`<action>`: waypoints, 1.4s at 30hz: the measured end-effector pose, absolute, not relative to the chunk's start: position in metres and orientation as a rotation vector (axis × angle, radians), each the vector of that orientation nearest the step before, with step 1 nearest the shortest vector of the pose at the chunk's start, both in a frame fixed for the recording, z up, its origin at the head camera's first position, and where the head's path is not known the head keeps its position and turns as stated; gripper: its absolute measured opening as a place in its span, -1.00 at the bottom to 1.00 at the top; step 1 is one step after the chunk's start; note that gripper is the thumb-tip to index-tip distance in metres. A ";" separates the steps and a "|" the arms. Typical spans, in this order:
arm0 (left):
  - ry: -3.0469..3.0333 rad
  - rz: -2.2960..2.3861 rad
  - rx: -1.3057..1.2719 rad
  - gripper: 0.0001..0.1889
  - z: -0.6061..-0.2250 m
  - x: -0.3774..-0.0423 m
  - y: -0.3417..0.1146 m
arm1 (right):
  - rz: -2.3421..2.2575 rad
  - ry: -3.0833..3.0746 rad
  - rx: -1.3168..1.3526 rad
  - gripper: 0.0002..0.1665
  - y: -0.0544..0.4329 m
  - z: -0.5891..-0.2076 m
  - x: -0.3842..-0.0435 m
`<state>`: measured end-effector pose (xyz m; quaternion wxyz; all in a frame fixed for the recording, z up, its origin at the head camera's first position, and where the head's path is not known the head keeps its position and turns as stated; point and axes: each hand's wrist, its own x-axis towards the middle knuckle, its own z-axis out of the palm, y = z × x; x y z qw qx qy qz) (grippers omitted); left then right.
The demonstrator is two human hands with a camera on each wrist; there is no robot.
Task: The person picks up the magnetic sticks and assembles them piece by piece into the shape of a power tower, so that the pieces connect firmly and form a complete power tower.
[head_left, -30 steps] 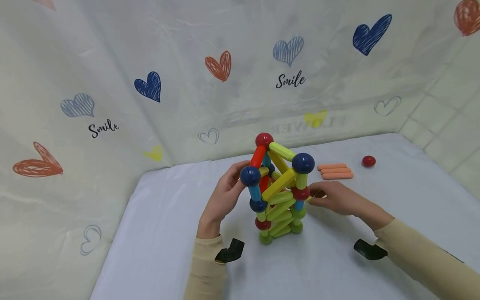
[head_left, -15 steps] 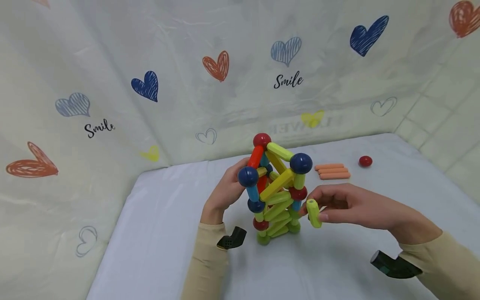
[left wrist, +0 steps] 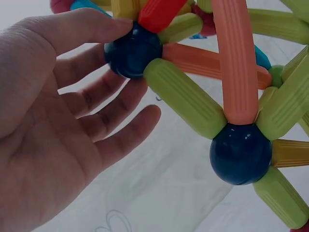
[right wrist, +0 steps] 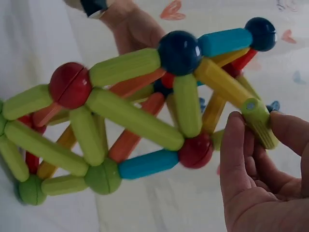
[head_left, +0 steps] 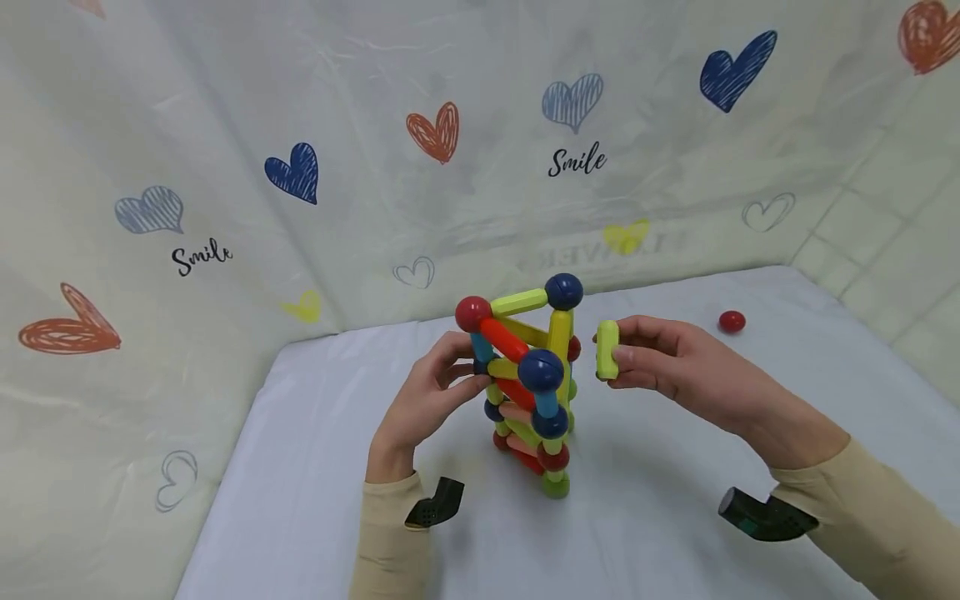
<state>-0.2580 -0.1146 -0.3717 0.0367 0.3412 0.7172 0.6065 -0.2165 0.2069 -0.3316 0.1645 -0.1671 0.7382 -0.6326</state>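
A tower (head_left: 550, 422) of coloured magnetic sticks and balls stands on the table in the head view. My left hand (head_left: 423, 400) holds it at its left side, with the thumb on a dark blue ball (left wrist: 133, 50) and fingers behind that ball. A short light green magnetic stick (head_left: 607, 350) is upright between the thumb and fingers of my right hand (head_left: 686, 367), just right of the tower's top. From the right wrist, this stick's round end tip shows, and it overlaps a yellow stick (right wrist: 224, 82) of the tower.
A loose red ball (head_left: 732, 322) lies at the back right of the white cloth-covered table (head_left: 300, 500). Behind the table hangs a pale sheet (head_left: 360, 208) printed with hearts.
My right hand has drawn the green stick away from beside the tower and raised it. The tower has been turned by my left hand. My right hand now covers the orange sticks' spot.
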 end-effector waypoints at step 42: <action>2.250 1.858 1.033 -0.63 -0.379 -0.258 -0.116 | -1.879 2.193 -0.296 -0.49 0.155 -0.295 -0.220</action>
